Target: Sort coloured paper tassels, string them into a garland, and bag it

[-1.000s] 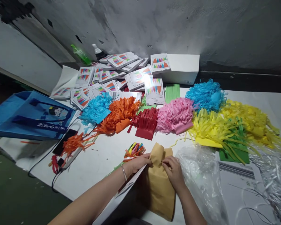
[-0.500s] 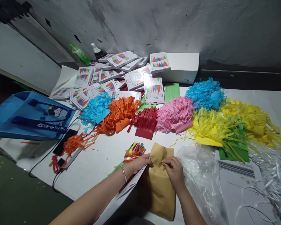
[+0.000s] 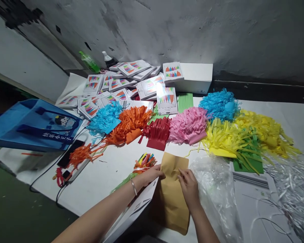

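Observation:
Both my hands pinch the top of a tan paper sheet point(image 3: 172, 199) that lies folded on the white table point(image 3: 108, 172). My left hand point(image 3: 152, 176), with a bangle at the wrist, grips its left edge. My right hand point(image 3: 188, 187) pinches the middle of its top flap. Under my left forearm lies a white printed card point(image 3: 135, 209). A small bundle of mixed-colour paper fringe point(image 3: 145, 161) rests just beyond my left hand.
Piles of cut paper fringe run across the table: light blue point(image 3: 105, 118), orange point(image 3: 131, 123), red point(image 3: 158, 133), pink point(image 3: 190, 125), blue point(image 3: 219, 104), yellow point(image 3: 243, 135), green point(image 3: 250, 158). White printed packs point(image 3: 142, 81) are heaped behind. Clear plastic point(image 3: 215, 189), silver shreds point(image 3: 291, 189), blue bag point(image 3: 32, 125).
The puffed top of the tan paper has been pressed flatter. My right hand slid slightly down and right along it; my left hand stayed at the edge.

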### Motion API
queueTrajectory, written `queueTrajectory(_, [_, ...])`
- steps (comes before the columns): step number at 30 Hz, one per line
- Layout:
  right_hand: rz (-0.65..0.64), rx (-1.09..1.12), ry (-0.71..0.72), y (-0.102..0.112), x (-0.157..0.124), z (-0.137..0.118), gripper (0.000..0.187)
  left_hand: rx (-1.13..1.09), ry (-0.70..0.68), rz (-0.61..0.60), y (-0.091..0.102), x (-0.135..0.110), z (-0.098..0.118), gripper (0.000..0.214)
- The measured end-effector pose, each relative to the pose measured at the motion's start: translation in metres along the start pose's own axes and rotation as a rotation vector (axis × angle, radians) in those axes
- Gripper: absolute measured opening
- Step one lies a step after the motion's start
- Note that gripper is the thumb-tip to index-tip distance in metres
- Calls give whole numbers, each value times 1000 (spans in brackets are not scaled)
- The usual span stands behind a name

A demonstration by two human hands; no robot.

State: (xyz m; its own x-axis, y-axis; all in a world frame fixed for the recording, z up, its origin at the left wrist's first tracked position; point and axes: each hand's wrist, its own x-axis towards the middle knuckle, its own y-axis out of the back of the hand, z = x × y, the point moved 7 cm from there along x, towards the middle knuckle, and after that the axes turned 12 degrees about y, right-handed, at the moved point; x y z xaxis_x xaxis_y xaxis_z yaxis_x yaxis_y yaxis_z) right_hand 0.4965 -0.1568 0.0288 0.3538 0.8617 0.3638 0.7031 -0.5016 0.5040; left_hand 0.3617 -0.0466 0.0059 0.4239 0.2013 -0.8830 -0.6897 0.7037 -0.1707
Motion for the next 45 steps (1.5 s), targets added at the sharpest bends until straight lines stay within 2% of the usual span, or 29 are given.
queueTrajectory(4, [-17,-60,48,-8,5,1,19,-4,-20,-23,-6,-1,0,37])
queueTrajectory(10, [1,-81,79,-10,5,-4,17,-8,-48,-38,-7,-2,0,35])
queueTrajectory(14, [-4,-42,68,-3,-1,-12,15,-11,-95,-59,-4,-2,7,45])
queueTrajectory(17, [94,82,-61,13,-11,-18,15,20,-208,-29,3,-7,19,57])
queueTrajectory(19, [207,217,-227,24,-21,-22,12,109,-319,97,11,-16,31,55])
queueTrajectory(20, [238,294,-300,25,-25,-27,16,173,-374,191,15,-23,38,52])
queueTrajectory(21, [241,369,-349,23,-27,-34,27,241,-427,298,18,-33,45,48])
queueTrajectory(23, [179,522,-397,11,-27,-53,52,371,-531,509,21,-60,60,41])
queueTrajectory(25, [123,628,-430,0,-25,-69,59,481,-618,627,18,-91,76,40])
queueTrajectory(26, [127,644,-447,-2,-23,-74,57,540,-636,617,15,-105,82,40])
queueTrajectory(28, [165,624,-453,3,-16,-80,52,660,-624,471,5,-129,88,39])
queueTrajectory(30, [207,568,-384,17,-6,-87,51,745,-609,302,-1,-153,87,34])
queueTrajectory(31, [229,522,-317,28,-1,-92,47,760,-627,268,-1,-167,86,35])
queueTrajectory(32, [266,451,-234,41,4,-100,41,751,-660,275,1,-181,85,36])
queueTrajectory(35, [458,176,38,87,11,-138,17,659,-774,401,8,-218,76,38])
queueTrajectory(36, [461,153,114,95,13,-154,10,632,-805,434,9,-228,71,38])
queueTrajectory(37, [391,187,167,97,16,-170,6,612,-831,462,8,-238,65,38])
queueTrajectory(38, [261,260,196,92,19,-185,3,600,-854,485,6,-246,60,38])
queueTrajectory(40, [-45,388,186,73,20,-213,9,581,-892,527,4,-262,50,38])
queueTrajectory(41, [-144,403,156,65,19,-223,11,573,-904,540,3,-268,46,38])
queueTrajectory(42, [-189,388,129,60,19,-231,13,568,-914,544,2,-274,42,38])
queueTrajectory(45, [-157,295,134,53,18,-245,11,568,-940,533,1,-286,35,34])
